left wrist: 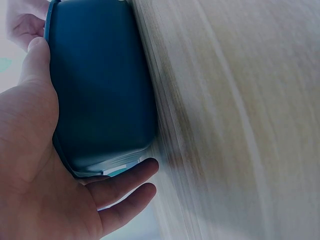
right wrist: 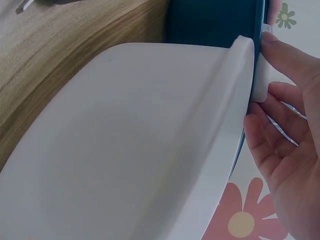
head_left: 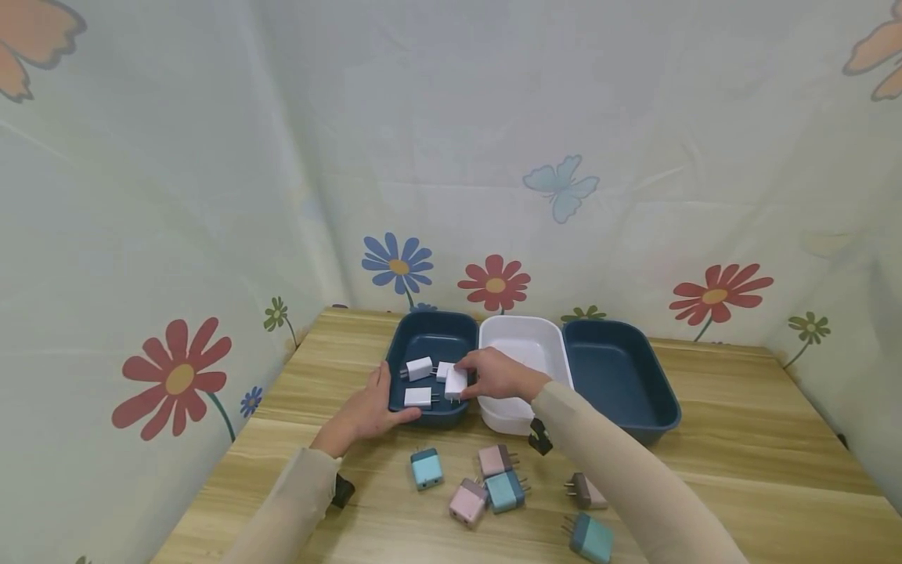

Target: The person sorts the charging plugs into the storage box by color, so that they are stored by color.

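Note:
My right hand (head_left: 499,373) pinches a white charger (head_left: 456,383) between thumb and fingers, over the right side of the left dark blue bin (head_left: 440,420). In the right wrist view the same charger (right wrist: 262,82) shows at the bin's rim. With thumb at the front rim and fingers along the left side, my left hand (head_left: 369,405) holds that bin by its near corner. The left wrist view shows its lower fingers (left wrist: 125,190) spread beside the bin wall (left wrist: 100,85). Several other white chargers (head_left: 419,397) lie inside the bin, prongs showing on some.
A white bin (head_left: 517,423) stands in the middle, and another dark blue bin (head_left: 620,376) on the right. Nearer on the wooden table (head_left: 395,525) lie several two-tone chargers, blue ones (head_left: 426,470) and pink ones (head_left: 468,502). A flowered curtain (head_left: 451,157) hangs behind.

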`<move>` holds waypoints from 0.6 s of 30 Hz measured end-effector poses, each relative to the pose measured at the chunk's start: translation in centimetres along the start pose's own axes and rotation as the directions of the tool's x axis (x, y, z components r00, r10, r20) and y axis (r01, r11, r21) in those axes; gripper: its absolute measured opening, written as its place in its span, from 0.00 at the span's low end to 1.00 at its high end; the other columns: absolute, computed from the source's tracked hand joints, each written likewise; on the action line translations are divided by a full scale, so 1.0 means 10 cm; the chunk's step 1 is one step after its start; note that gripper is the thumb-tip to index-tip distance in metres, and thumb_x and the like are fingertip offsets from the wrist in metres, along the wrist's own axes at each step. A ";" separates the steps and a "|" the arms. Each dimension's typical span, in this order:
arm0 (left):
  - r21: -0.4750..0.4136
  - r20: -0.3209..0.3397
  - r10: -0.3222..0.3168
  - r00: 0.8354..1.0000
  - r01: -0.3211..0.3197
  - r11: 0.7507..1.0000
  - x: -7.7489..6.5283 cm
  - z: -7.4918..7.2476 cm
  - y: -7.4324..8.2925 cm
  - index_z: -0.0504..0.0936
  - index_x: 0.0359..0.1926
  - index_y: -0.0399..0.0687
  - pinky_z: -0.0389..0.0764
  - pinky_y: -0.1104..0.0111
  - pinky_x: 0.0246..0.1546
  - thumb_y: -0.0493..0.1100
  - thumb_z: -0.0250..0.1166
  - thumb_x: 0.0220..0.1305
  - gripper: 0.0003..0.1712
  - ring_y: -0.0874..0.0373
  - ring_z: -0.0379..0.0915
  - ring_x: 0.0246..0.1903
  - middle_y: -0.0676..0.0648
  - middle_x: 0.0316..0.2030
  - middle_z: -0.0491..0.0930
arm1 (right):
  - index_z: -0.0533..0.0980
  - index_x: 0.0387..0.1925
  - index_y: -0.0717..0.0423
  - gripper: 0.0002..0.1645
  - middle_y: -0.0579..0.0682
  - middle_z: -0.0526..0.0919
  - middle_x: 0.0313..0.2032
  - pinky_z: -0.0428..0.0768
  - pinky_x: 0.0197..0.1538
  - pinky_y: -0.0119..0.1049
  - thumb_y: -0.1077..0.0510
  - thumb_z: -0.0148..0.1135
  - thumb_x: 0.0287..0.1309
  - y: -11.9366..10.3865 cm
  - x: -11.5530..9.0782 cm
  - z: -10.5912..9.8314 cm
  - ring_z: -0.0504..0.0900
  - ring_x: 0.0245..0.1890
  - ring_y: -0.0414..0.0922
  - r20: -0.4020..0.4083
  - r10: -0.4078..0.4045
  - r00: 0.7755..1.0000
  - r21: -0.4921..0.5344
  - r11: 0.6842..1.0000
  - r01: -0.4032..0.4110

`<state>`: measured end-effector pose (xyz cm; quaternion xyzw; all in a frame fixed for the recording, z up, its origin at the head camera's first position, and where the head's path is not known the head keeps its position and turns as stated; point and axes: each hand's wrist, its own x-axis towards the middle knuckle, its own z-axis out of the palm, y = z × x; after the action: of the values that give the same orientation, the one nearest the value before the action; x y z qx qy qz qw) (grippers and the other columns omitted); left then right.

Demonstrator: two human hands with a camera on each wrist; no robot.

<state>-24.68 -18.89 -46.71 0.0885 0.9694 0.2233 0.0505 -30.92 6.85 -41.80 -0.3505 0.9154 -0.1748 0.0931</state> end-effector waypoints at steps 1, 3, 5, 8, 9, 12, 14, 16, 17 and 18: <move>0.000 0.000 -0.002 1.000 0.002 1.000 0.00 0.00 0.00 0.36 0.72 0.31 0.66 0.50 0.58 0.74 0.61 0.50 0.70 0.37 0.61 0.61 0.30 0.70 0.44 | 0.77 0.56 0.53 0.34 0.48 0.80 0.49 0.75 0.53 0.35 0.46 0.73 0.47 -0.01 0.00 0.00 0.77 0.45 0.40 0.001 -0.001 1.000 -0.005 1.000 0.001; -0.004 0.000 -0.004 1.000 0.004 1.000 -0.01 0.00 0.00 0.36 0.72 0.31 0.66 0.50 0.58 0.74 0.61 0.50 0.70 0.37 0.61 0.61 0.30 0.70 0.44 | 0.77 0.55 0.53 0.33 0.48 0.80 0.49 0.75 0.53 0.35 0.46 0.73 0.47 -0.01 0.00 0.00 0.77 0.45 0.41 0.002 -0.002 1.000 -0.008 1.000 0.002; -0.004 0.001 -0.008 1.000 0.008 1.000 -0.01 0.00 0.01 0.36 0.72 0.31 0.66 0.50 0.58 0.74 0.61 0.50 0.70 0.37 0.61 0.61 0.31 0.70 0.44 | 0.77 0.55 0.53 0.33 0.48 0.80 0.49 0.75 0.53 0.36 0.46 0.73 0.47 -0.01 0.00 -0.01 0.77 0.45 0.41 0.002 -0.002 1.000 -0.010 1.000 0.002; -0.004 0.000 -0.008 1.000 0.008 1.000 -0.01 -0.01 0.01 0.36 0.72 0.31 0.66 0.50 0.58 0.74 0.61 0.50 0.70 0.37 0.60 0.61 0.31 0.70 0.44 | 0.77 0.55 0.53 0.33 0.48 0.80 0.49 0.75 0.53 0.36 0.46 0.73 0.47 -0.01 -0.01 -0.01 0.77 0.45 0.41 0.002 -0.001 1.000 -0.010 1.000 0.002; -0.002 0.001 -0.007 1.000 0.007 1.000 -0.01 -0.01 0.01 0.36 0.72 0.31 0.66 0.50 0.58 0.74 0.60 0.50 0.70 0.37 0.61 0.61 0.31 0.70 0.44 | 0.77 0.55 0.53 0.33 0.48 0.80 0.50 0.75 0.53 0.36 0.46 0.73 0.47 -0.01 -0.01 -0.01 0.77 0.45 0.41 0.002 -0.001 1.000 -0.007 1.000 0.001; 0.004 0.002 -0.004 1.000 0.004 1.000 -0.02 -0.01 0.01 0.36 0.71 0.31 0.66 0.50 0.58 0.75 0.60 0.49 0.71 0.37 0.61 0.61 0.30 0.70 0.44 | 0.78 0.55 0.53 0.32 0.48 0.80 0.50 0.75 0.53 0.36 0.47 0.73 0.47 -0.02 -0.02 -0.01 0.77 0.45 0.41 0.002 -0.004 1.000 -0.002 1.000 0.004; 0.006 0.002 -0.002 1.000 0.002 1.000 -0.02 -0.01 0.01 0.36 0.71 0.30 0.66 0.50 0.58 0.76 0.59 0.49 0.71 0.37 0.61 0.61 0.30 0.70 0.44 | 0.78 0.55 0.53 0.32 0.49 0.80 0.50 0.75 0.53 0.36 0.47 0.73 0.47 -0.02 -0.02 -0.01 0.77 0.46 0.41 0.003 -0.006 1.000 -0.002 1.000 0.006; 0.007 0.003 -0.002 1.000 0.002 1.000 -0.02 -0.01 0.01 0.36 0.71 0.30 0.66 0.50 0.58 0.76 0.59 0.49 0.71 0.37 0.61 0.61 0.30 0.70 0.44 | 0.78 0.55 0.54 0.32 0.49 0.80 0.50 0.75 0.53 0.36 0.47 0.73 0.47 -0.03 -0.02 -0.01 0.77 0.45 0.41 0.004 -0.010 1.000 -0.007 1.000 0.010; 0.007 0.003 -0.002 1.000 0.002 1.000 -0.03 -0.02 0.01 0.36 0.71 0.31 0.66 0.50 0.58 0.76 0.59 0.49 0.71 0.37 0.60 0.61 0.30 0.70 0.44 | 0.78 0.55 0.54 0.32 0.49 0.80 0.50 0.75 0.53 0.36 0.47 0.73 0.47 -0.03 -0.02 -0.02 0.77 0.45 0.41 0.005 -0.011 1.000 -0.008 1.000 0.011; 0.008 0.003 -0.003 1.000 0.003 1.000 -0.03 -0.02 0.02 0.36 0.72 0.31 0.66 0.50 0.58 0.76 0.59 0.49 0.71 0.37 0.60 0.61 0.30 0.70 0.44 | 0.78 0.55 0.54 0.32 0.49 0.80 0.49 0.75 0.53 0.36 0.47 0.73 0.48 -0.03 -0.03 -0.02 0.77 0.45 0.41 0.006 -0.013 1.000 -0.009 1.000 0.013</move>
<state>-24.42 -18.87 -46.46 0.0876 0.9703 0.2193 0.0522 -30.61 6.87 -41.52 -0.3575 0.9135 -0.1705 0.0931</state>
